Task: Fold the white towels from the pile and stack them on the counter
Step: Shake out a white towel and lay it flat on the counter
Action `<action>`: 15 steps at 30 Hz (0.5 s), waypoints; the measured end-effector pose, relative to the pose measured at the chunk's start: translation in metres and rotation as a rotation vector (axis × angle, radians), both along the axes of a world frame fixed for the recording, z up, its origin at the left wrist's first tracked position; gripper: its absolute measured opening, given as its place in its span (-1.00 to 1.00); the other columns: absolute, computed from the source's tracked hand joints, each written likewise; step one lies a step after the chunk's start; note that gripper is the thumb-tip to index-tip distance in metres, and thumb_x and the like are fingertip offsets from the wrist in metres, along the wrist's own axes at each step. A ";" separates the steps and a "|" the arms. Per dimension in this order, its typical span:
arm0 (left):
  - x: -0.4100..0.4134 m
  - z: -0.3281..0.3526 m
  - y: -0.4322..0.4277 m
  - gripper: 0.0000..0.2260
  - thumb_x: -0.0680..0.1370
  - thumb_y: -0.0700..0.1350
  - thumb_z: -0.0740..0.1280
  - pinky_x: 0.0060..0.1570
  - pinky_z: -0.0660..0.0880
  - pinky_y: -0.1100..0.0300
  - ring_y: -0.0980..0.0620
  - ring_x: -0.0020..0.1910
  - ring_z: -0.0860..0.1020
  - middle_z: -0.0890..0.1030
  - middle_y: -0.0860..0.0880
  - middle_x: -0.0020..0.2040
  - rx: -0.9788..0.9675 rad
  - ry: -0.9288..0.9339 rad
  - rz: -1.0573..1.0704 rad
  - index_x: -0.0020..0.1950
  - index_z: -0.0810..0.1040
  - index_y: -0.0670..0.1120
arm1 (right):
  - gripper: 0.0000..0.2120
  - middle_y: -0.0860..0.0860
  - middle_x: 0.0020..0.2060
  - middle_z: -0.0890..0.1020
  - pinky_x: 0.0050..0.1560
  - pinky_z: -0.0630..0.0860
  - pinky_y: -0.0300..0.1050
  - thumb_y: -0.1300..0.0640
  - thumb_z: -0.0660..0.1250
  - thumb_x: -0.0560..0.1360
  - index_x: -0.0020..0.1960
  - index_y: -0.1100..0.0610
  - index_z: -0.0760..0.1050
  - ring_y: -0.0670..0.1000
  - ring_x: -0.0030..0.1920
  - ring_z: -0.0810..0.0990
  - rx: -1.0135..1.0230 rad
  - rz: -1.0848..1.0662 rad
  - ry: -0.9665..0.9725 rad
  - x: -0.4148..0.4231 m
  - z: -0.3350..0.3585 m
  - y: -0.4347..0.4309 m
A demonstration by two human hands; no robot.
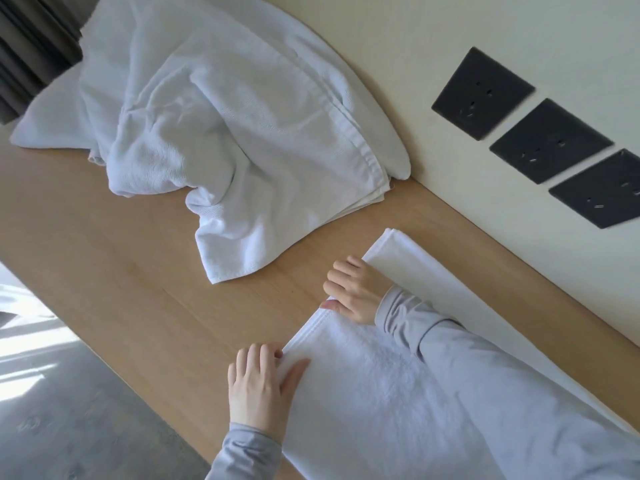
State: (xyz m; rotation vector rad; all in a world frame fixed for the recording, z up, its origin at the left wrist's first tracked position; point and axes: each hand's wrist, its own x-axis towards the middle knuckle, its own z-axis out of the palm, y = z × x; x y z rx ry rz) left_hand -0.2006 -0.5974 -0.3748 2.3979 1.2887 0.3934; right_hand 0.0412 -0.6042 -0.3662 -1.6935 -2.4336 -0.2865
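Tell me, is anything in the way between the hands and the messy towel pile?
Nothing visible. The left hand and right hand hold the flat towel by its edge; only bare counter lies between them and the pile.

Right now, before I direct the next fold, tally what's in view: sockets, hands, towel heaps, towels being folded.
Black wall sockets: 3
Hands, left hand and right hand: 2
Towel heap: 1
Towel being folded: 1
Total: 7
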 end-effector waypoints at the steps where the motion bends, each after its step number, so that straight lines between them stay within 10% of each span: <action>1: 0.000 0.000 0.001 -0.40 0.57 0.29 -0.04 -0.26 0.22 0.13 -0.11 -0.40 0.47 0.47 -0.01 -0.39 0.002 -0.005 -0.003 -0.31 0.49 -0.13 | -0.54 -0.01 -0.49 0.45 -0.36 0.39 -0.15 -0.06 0.07 0.57 -0.40 0.15 0.43 0.01 -0.44 0.41 0.009 0.006 0.004 0.000 0.001 0.003; 8: -0.002 0.005 0.014 -0.41 0.61 0.20 -0.07 -0.42 0.24 0.23 -0.07 -0.58 0.40 0.41 0.01 -0.55 0.024 0.004 -0.013 -0.45 0.35 -0.14 | -0.60 -0.01 -0.65 0.39 -0.54 0.32 -0.25 0.01 0.52 0.31 -0.53 0.16 0.42 -0.01 -0.60 0.37 -0.018 -0.129 0.005 -0.010 0.004 0.024; 15: -0.011 0.011 0.022 -0.36 0.56 0.30 -0.07 -0.45 0.36 0.16 -0.05 -0.58 0.42 0.37 0.02 -0.58 -0.016 0.091 -0.039 -0.49 0.34 -0.12 | -0.60 0.06 -0.45 0.50 -0.31 0.45 -0.07 -0.06 0.20 0.51 -0.36 0.20 0.46 0.06 -0.39 0.48 -0.099 -0.309 0.162 0.019 0.009 0.015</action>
